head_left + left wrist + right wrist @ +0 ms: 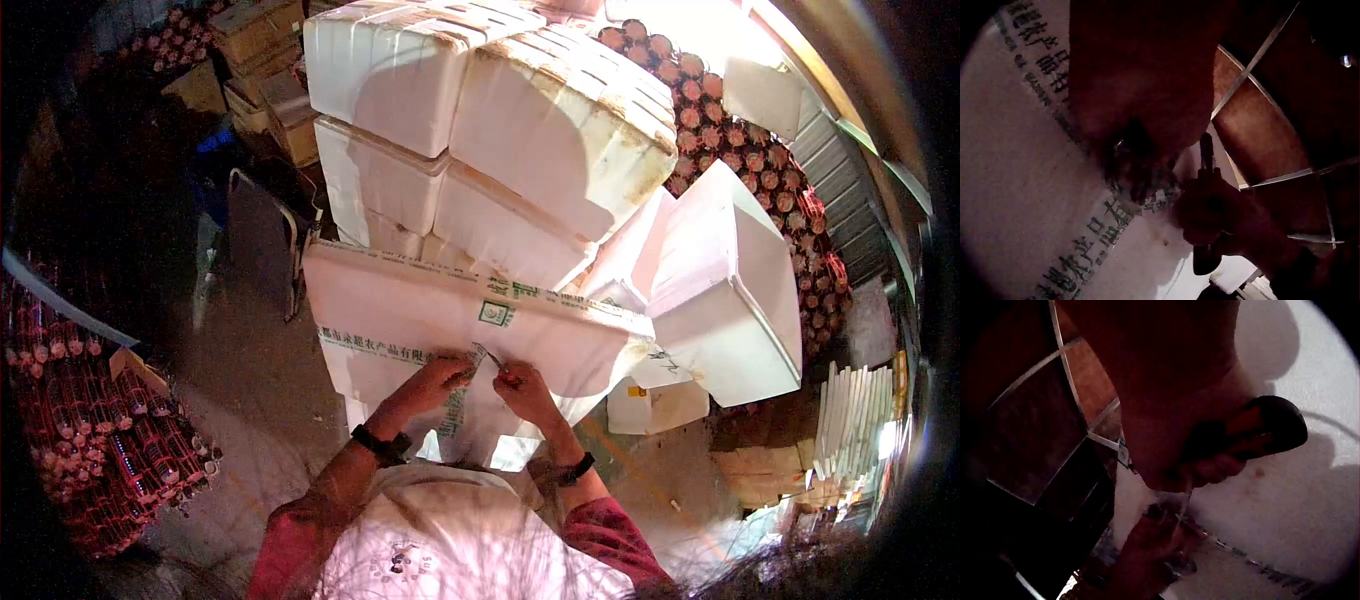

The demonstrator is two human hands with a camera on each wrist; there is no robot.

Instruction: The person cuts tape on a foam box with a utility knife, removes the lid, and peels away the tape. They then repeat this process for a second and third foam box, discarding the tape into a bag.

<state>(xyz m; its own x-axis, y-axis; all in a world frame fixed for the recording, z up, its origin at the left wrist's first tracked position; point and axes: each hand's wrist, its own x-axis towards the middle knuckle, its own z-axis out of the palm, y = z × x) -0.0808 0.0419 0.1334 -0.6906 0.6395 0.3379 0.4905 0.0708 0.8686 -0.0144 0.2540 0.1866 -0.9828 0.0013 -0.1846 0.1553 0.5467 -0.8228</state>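
- Stack of large white foam boxes [540, 120], two tiers visible, standing beyond the work.
- White foam box with green-printed bands [560, 345]: the box being worked on, directly before the person and in front of the stack; its support is hidden.
- Clear, green-lettered adhesive tape [372, 343]: one strip crosses the box's face, and another [453, 412] runs down toward the person from between the hands.
- Left hand [437, 386]: fingers curled, apparently pinching crumpled tape against the box.
- Right hand [527, 393]: wrapped around the knife, just beside the left.
- Black-and-orange utility knife [1266, 429]: handle projecting from the right fist; its tip points toward the tape in the head view.
- Step in hand, as judged: cutting or freeing the tape. The next move probably calls for holding the tape taut with the left hand and drawing the blade clear of those fingers.
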